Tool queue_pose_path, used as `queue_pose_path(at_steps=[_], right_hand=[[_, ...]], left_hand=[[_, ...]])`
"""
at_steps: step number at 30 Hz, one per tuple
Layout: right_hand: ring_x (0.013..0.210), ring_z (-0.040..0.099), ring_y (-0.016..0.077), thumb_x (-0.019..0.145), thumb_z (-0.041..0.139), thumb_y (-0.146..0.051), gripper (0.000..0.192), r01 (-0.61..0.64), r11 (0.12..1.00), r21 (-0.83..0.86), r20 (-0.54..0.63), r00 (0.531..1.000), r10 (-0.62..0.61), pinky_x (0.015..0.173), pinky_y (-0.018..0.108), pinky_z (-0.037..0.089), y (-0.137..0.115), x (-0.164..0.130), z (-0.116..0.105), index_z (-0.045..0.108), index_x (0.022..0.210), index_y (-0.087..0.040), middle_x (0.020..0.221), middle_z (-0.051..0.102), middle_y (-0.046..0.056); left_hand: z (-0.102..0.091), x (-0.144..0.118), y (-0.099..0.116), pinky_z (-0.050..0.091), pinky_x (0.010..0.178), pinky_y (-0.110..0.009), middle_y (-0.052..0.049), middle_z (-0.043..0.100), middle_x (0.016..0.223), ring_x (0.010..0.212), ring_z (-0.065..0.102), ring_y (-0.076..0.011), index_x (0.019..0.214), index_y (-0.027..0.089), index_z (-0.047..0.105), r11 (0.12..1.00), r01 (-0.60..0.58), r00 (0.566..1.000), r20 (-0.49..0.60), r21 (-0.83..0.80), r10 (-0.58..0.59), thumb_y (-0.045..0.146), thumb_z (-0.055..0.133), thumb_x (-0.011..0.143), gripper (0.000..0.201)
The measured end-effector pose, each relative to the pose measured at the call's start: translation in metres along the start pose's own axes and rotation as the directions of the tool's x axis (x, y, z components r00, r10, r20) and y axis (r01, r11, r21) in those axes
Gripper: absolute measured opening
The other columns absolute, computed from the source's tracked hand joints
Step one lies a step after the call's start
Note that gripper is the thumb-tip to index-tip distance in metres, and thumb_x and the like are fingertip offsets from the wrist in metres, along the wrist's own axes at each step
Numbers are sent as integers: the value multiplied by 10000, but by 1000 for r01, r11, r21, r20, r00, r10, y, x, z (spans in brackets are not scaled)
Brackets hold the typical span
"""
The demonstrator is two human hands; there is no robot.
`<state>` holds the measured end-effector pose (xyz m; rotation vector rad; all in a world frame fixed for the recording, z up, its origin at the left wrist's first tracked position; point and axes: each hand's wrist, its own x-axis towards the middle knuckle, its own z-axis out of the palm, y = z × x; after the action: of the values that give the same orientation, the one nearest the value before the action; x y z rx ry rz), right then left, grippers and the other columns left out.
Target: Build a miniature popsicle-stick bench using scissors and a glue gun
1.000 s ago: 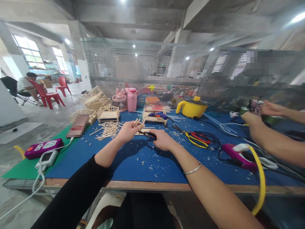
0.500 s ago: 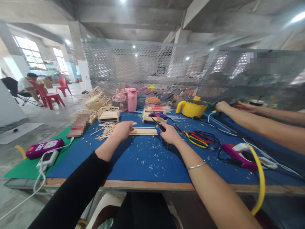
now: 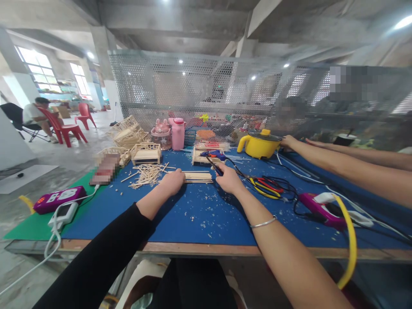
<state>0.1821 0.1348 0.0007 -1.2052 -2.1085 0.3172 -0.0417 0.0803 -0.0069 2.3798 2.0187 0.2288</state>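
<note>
My left hand is closed, its fingertips at the left end of a flat row of thin wooden sticks. The exact grip is hidden behind the fingers. In my right hand is a slim dark pointed tool, its tip aimed up and left, just right of the row. Behind, a blue hot glue gun rests on a small wooden frame. Left of my left hand lies a heap of loose wooden sticks.
Small wooden frames stand back left, near a pink bottle. A yellow pot stands back right; a co-worker's arms reach in there. Pliers, cables and a purple power strip lie right. Scraps dot the blue mat.
My left hand has come down and slightly right, onto the row of sticks. My right hand has barely moved. The co-worker's hands have shifted left toward the yellow pot.
</note>
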Motion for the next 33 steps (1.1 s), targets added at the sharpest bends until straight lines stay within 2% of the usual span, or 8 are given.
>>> queue_pose_path(at_steps=[7,11,12,14,17,20,28,33], right_hand=[[775,588,191,608,466,-73,420,-17,999,30,-49,999,19,719,281,441,-2,0,-3,640,975,-178,846,670,41],[723,556,181,636,490,-103,375,-43,996,79,-149,987,54,718,296,431,-7,-1,-6,628,980,-158,792,637,40],[705,544,176,654,511,-131,346,-36,994,104,-178,983,54,716,299,430,-9,-1,-6,623,980,-155,775,624,35],[675,522,163,693,554,-213,299,9,984,177,-207,978,29,703,297,429,-14,-3,-5,611,981,-159,744,594,19],[659,505,144,727,590,-317,263,95,942,321,-149,988,-49,679,284,428,-28,-8,0,602,947,-175,728,562,-1],[622,493,128,746,596,-352,206,109,868,484,-4,993,-122,637,271,428,-48,-16,8,590,862,-182,698,546,-13],[552,496,120,732,631,-387,219,-15,688,726,98,992,-82,561,271,436,-68,-22,19,551,767,-187,640,550,-25],[549,479,111,711,650,-302,149,55,728,684,57,990,-128,565,257,422,-64,-21,18,565,735,-183,613,539,-35]], left_hand=[[-6,-10,10,461,768,-352,-145,577,1016,953,604,-250,987,140,560,998,30,992,-125,55,-23,79,314,872,279],[-21,-11,3,431,688,-294,-68,593,792,759,593,-199,961,179,540,929,80,910,-354,-361,-216,141,417,873,156],[-26,-10,1,418,645,-261,-41,579,748,684,568,-167,954,184,543,824,23,865,-401,-566,-300,145,455,862,133],[-34,-8,-2,362,524,-195,3,535,696,536,472,-99,932,181,549,431,-159,825,-359,-888,-437,149,491,852,104],[-42,-6,-2,251,392,-144,30,483,665,424,340,-38,828,149,534,-263,-228,922,-121,-938,-368,149,485,862,60],[-42,-6,4,287,379,-117,24,504,668,425,375,-21,782,136,512,-578,-130,979,-11,-805,-206,104,500,848,74],[-26,-9,33,433,444,-155,-32,636,756,498,528,-54,832,130,579,-578,9,986,105,-816,-133,111,546,838,38],[-23,-9,37,514,649,-233,-52,678,833,697,640,-117,885,139,604,-561,-21,988,68,-827,-137,159,565,842,61]])
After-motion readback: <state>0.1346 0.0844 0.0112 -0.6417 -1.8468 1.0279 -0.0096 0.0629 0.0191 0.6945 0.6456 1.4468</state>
